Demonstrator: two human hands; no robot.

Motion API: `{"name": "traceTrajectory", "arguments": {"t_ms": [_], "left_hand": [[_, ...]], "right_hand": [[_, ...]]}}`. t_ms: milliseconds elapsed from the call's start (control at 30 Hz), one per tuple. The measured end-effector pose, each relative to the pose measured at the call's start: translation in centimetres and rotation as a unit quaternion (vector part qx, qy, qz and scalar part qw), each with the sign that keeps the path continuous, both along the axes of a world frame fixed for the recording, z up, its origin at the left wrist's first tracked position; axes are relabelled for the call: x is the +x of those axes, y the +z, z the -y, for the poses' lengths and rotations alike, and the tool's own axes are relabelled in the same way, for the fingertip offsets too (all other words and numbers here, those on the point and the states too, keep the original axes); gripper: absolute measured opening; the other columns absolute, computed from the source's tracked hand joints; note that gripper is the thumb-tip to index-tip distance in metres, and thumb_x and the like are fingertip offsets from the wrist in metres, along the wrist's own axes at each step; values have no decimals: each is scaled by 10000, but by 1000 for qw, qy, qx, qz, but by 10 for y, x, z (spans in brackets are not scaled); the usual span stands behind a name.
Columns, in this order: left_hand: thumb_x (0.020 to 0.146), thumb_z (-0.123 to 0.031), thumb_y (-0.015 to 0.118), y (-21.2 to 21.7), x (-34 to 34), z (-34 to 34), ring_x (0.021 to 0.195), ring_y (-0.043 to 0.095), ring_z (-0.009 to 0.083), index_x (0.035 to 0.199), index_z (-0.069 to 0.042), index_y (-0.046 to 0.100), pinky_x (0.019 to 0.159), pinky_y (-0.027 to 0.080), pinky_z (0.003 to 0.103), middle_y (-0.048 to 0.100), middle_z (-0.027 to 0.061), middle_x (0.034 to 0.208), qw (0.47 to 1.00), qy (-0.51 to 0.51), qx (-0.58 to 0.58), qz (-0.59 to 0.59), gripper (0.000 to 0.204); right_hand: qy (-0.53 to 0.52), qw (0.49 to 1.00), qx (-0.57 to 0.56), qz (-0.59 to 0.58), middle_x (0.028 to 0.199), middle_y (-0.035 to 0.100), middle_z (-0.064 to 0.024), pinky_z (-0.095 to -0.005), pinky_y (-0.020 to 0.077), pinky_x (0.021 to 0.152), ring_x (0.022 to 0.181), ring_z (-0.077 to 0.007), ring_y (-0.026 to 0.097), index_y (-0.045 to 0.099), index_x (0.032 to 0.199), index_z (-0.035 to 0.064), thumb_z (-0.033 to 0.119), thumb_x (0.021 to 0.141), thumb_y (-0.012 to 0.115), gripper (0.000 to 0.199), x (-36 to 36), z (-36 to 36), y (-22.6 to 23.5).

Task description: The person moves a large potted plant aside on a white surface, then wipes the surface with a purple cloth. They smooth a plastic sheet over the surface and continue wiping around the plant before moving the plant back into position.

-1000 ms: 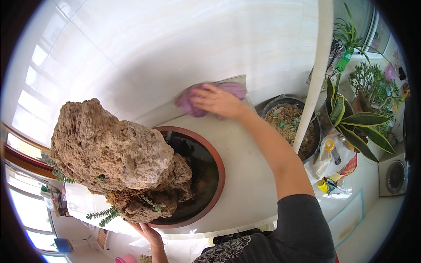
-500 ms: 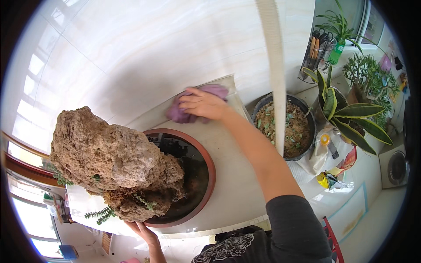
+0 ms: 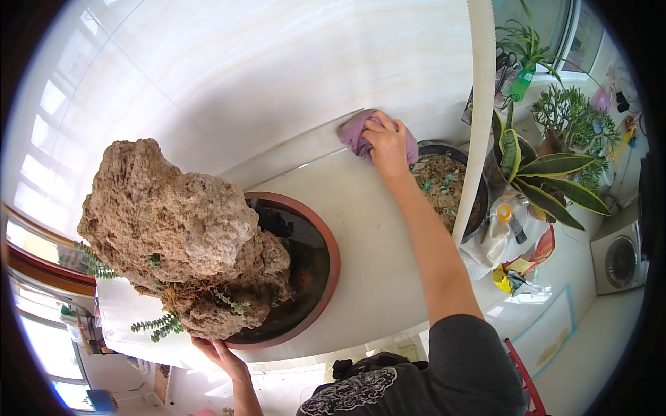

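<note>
It's a fisheye on the person's head, left one of a side-by-side pair, looking down from over the near edge of the worktop (image 3: 378, 243) and across to the tiled wall (image 3: 229, 76) behind its far edge. Pretty close in, but the left hand (image 3: 220, 357) and right hand (image 3: 388, 145) both fit. Super wide, so that near edge bows and the corners go black.

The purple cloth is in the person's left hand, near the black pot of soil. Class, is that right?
Not quite. The head view shows the purple cloth in the person's right hand, not the left hand, near the black pot of soil.
</note>
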State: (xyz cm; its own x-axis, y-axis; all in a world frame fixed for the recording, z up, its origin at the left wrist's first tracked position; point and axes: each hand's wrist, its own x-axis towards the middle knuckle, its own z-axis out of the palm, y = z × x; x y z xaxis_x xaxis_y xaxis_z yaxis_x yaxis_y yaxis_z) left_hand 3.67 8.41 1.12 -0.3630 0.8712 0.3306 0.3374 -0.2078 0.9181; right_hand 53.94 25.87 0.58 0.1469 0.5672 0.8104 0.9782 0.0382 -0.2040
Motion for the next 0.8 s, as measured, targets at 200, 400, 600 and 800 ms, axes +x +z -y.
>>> {"name": "traceTrajectory", "arguments": {"t_ms": [200,400,600,800], "left_hand": [[999,-282,454,-1,4,0,1270,372,240,1413,6,293,1091,255,367,377,154,1399,1000,25,8,1,529],[1001,-319,459,8,15,-3,1296,360,250,1445,3,263,1105,240,379,360,155,1422,999,45,-3,0,582],[983,-364,508,-1,1,4,1343,322,267,1492,-26,182,1124,226,397,279,154,1494,998,37,-7,40,693],[957,-361,561,-1,-10,5,1362,303,264,1505,-32,153,1132,224,401,255,151,1517,999,-11,-16,36,759]], "right_hand": [[224,971,80,8,1064,646,-9,-445,410,904,1130,-245,529,668,802,92,67,653,637,155,-58,6,40],[329,892,3,310,1236,597,15,-428,293,1135,1291,-202,437,688,980,112,119,776,555,243,-115,-82,24],[299,926,20,232,1280,575,30,-414,275,1154,1313,-179,427,674,1063,138,118,774,559,312,-67,-69,6],[238,959,37,152,1181,611,24,-400,323,1114,1252,-183,481,706,949,128,115,743,590,236,-16,-37,6]]}}
